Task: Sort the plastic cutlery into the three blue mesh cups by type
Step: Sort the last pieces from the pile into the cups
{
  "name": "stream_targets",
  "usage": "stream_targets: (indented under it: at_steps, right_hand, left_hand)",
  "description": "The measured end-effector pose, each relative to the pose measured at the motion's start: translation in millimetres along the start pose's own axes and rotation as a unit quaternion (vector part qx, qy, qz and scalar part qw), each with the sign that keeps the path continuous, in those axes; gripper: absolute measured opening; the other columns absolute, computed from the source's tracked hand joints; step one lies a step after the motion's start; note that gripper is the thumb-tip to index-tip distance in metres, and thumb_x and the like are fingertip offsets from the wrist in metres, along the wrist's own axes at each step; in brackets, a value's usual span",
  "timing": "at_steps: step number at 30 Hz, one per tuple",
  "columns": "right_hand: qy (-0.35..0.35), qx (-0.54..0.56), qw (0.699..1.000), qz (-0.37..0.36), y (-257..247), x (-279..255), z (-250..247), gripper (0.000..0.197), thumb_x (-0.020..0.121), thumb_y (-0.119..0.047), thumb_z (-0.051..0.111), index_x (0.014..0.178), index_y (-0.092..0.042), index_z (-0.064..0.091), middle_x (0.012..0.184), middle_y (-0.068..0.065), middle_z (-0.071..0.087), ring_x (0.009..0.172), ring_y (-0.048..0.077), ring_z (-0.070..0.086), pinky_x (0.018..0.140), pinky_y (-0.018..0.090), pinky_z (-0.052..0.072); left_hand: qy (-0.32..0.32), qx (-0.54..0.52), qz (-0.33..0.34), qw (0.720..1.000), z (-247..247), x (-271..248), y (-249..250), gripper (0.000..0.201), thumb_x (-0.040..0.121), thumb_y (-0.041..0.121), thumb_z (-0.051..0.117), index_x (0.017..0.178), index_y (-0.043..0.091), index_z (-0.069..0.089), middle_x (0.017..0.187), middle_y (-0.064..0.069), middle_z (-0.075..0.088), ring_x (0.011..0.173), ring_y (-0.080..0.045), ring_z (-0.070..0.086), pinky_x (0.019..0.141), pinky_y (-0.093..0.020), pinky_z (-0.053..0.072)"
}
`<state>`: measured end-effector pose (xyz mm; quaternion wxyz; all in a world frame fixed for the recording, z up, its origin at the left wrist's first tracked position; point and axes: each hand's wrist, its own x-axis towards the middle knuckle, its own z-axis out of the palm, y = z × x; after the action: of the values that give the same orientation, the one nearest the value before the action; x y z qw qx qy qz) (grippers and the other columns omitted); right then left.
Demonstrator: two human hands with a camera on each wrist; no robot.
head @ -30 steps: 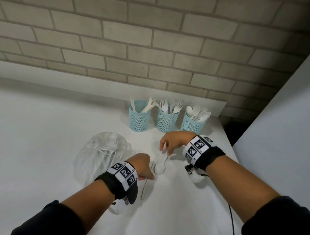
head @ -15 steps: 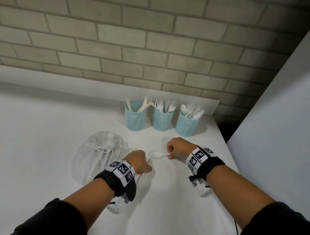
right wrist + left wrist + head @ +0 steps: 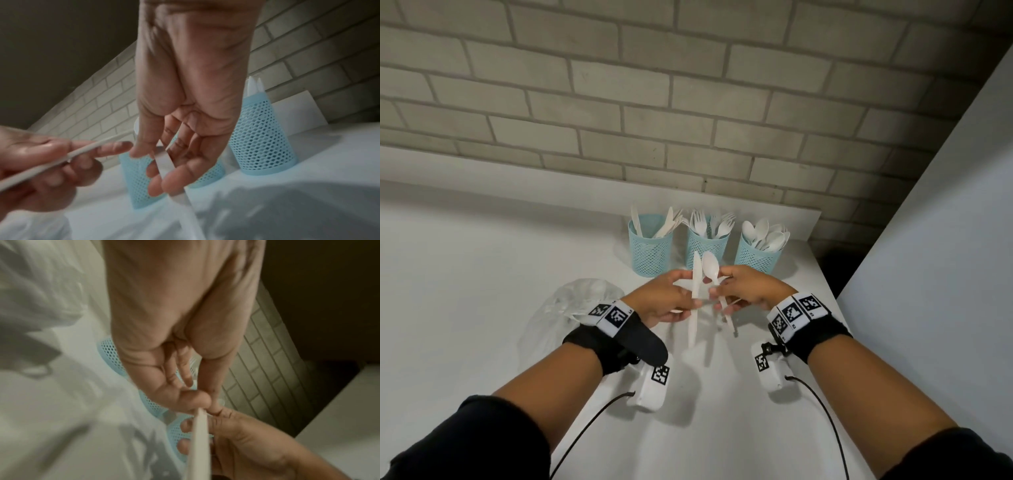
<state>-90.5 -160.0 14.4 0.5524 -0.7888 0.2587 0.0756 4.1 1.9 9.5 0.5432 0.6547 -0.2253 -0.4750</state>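
Head view: both hands have come up off the white worktop since a moment ago. Left hand pinches a flat white plastic knife; right hand pinches a white plastic spoon. Beyond stand three blue mesh cups, so dropping each into its own cup looks next.

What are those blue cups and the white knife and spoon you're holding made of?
Blue cups: look like moulded plastic, matte, with a regular punched mesh wall. Knife in the left hand and spoon in the right hand: thin white plastic, smooth, slightly glossy, judging by their uniform colour and thinness.
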Motion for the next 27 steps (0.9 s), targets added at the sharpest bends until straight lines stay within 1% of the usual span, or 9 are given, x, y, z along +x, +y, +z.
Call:
stream_targets:
  at_steps: [5,8,10,12,14,16,19,22,27]
  right_hand:
    - [0.022,0.049,0.998,-0.017,-15,1,-6,0.021,0.096,-0.034,0.049,0.089,-0.022,0.066,0.092,-0.001,0.069,0.082,0.015,0.062,0.073,0.028,0.051]
    - [0.133,-0.010,0.988,-0.082,-28,-1,-24,0.018,0.094,-0.029,0.053,0.082,-0.024,0.066,0.104,0.002,0.069,0.079,0.012,0.051,0.066,0.024,0.039]
    - [0.244,0.012,0.960,-0.132,-40,-3,-41,0.012,0.093,-0.023,0.054,0.094,-0.018,0.065,0.105,0.007,0.068,0.074,0.010,0.052,0.063,0.022,0.038]
    - [0.348,0.055,0.917,-0.187,-49,-2,-61,0.021,0.093,-0.016,0.055,0.113,-0.013,0.057,0.108,0.006,0.067,0.081,0.011,0.058,0.065,0.021,0.043]
    - [0.429,0.062,0.871,-0.231,-54,-2,-79,0.030,0.092,-0.012,0.055,0.121,-0.013,0.049,0.106,0.005,0.065,0.094,0.018,0.062,0.077,0.028,0.051]
    - [0.474,0.052,0.839,-0.262,-53,-1,-89,0.034,0.092,-0.011,0.054,0.124,-0.013,0.042,0.104,0.005,0.062,0.097,0.022,0.063,0.085,0.036,0.052]
    - [0.520,-0.006,0.817,-0.249,-45,-1,-92,0.043,0.094,-0.010,0.049,0.134,-0.015,0.034,0.095,0.001,0.055,0.082,0.017,0.058,0.075,0.023,0.045]
    - [0.533,-0.063,0.821,-0.198,-27,7,-87,0.050,0.095,-0.013,0.048,0.140,-0.024,0.029,0.084,0.006,0.056,0.069,0.021,0.055,0.065,0.027,0.044]
    - [0.493,-0.196,0.840,-0.110,0,26,-82,0.035,0.096,-0.012,0.044,0.131,-0.018,0.044,0.095,0.016,0.063,0.088,0.031,0.059,0.072,0.030,0.044]
  left_hand:
    - [0.033,-0.022,0.046,0.998,-3,7,19,0.021,0.094,0.012,0.054,0.114,0.019,0.056,0.084,0.000,0.055,0.072,-0.011,0.051,0.060,-0.020,0.050]
    - [0.052,-0.007,0.088,0.995,-11,8,36,0.013,0.096,0.023,0.050,0.103,0.015,0.057,0.082,0.001,0.053,0.068,-0.010,0.049,0.066,-0.022,0.047]
    - [0.089,0.008,0.138,0.986,-22,10,52,0.017,0.096,0.024,0.049,0.103,0.011,0.058,0.076,0.003,0.054,0.066,-0.010,0.049,0.066,-0.021,0.046]
    - [0.139,0.014,0.206,0.969,-35,13,71,0.014,0.095,0.021,0.051,0.095,0.009,0.059,0.073,0.004,0.055,0.065,-0.009,0.051,0.062,-0.018,0.048]
    - [0.198,0.010,0.277,0.940,-48,16,89,0.004,0.094,0.015,0.054,0.091,0.013,0.056,0.074,0.003,0.054,0.066,-0.008,0.052,0.055,-0.013,0.051]
    - [0.248,0.024,0.332,0.910,-61,21,100,0.016,0.092,0.008,0.056,0.103,0.016,0.049,0.079,0.003,0.051,0.068,-0.007,0.053,0.055,-0.013,0.052]
    - [0.290,0.070,0.363,0.883,-75,29,108,0.030,0.089,0.007,0.057,0.108,0.025,0.042,0.082,0.005,0.051,0.071,-0.011,0.056,0.059,-0.023,0.055]
    - [0.328,0.090,0.360,0.869,-82,39,105,0.022,0.090,0.009,0.054,0.103,0.024,0.045,0.081,0.006,0.051,0.074,-0.018,0.058,0.063,-0.030,0.057]
    - [0.354,0.109,0.327,0.870,-87,52,93,0.007,0.095,0.023,0.046,0.098,0.020,0.052,0.081,0.003,0.056,0.083,-0.028,0.064,0.076,-0.041,0.057]
